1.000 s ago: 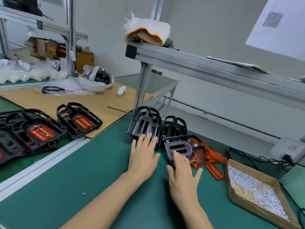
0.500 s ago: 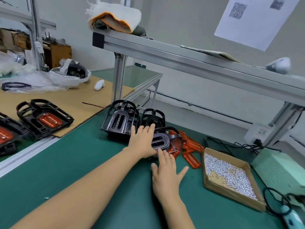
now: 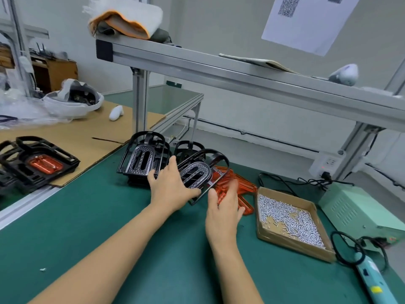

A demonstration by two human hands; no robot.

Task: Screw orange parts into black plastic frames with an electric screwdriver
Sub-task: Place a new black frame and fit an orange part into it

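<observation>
While my left hand (image 3: 173, 187) grips the near edge of a tilted black frame (image 3: 198, 175), my open right hand (image 3: 224, 207) reaches over the orange parts (image 3: 237, 188) lying just right of it on the counter (image 3: 87, 216).

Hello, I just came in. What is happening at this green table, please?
A person is starting an assembly job. The left hand grips a black plastic frame and tilts it up off the green mat. The right hand reaches into the pile of orange parts beside it. The box of screws sits to the right, and the electric screwdriver lies untouched at the near right. Finished frames rest on cardboard at the left.
</observation>
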